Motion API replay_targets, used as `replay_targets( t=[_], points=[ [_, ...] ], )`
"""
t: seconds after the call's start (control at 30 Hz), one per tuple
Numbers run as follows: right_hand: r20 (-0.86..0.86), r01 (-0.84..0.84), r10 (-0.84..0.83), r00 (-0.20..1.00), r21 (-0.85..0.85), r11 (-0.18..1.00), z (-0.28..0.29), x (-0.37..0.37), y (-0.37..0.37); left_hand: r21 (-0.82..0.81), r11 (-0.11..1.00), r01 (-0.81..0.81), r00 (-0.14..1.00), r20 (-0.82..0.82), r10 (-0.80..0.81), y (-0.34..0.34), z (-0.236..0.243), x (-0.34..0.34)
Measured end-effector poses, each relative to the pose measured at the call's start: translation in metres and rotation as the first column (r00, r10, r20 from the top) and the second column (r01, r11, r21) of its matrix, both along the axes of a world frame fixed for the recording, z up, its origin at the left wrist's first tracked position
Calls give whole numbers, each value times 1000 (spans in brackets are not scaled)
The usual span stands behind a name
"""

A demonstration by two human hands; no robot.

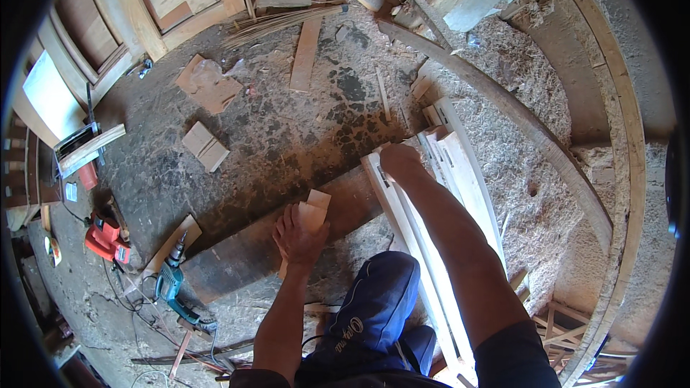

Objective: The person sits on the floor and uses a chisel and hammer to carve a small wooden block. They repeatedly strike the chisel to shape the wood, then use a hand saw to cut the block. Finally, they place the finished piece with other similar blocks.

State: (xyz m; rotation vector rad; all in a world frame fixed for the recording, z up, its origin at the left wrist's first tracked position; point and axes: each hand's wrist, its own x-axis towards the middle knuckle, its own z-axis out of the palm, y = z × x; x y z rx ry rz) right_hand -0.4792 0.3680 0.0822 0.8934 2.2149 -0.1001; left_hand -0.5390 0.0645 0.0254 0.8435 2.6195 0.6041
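My left hand [298, 233] is closed around short pale wooden blocks [316, 206], just above a wide dark plank [244, 255] on the floor. Several long, pale wooden rails [438, 262] lie side by side along my right, with narrow slots cut near their far ends. At those far ends my right hand [401, 162] is curled against the rails. Its fingertips are hidden, so what they grip cannot be made out. My knee in blue trousers [377, 294] is between my two arms.
At left lie a teal corded drill [171, 280] with loose cables and a red power tool [106, 238]. Small board offcuts [206, 146] dot the stained floor. Panelled wooden frames [154, 29] stand at the far left. A curved beam [517, 111] borders shavings [517, 57] at right.
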Motion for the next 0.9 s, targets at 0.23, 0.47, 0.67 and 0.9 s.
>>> replay_targets(
  t=[0.23,0.47,0.67,0.9],
  points=[
    [-249,106,-71,966,127,986,51,-8,-13,0,1000,-3,999,-50,3,-3,-2,5],
    [-239,-252,204,949,-188,949,154,65,-73,139,984,113,985,-144,-93,-11,-4,5],
    [-522,55,-415,745,-573,818,202,217,-139,379,495,782,613,-316,-724,-9,86,47],
    [-454,200,-579,677,-644,739,246,332,-215,231,54,972,169,-513,-841,10,209,128]
  ],
)
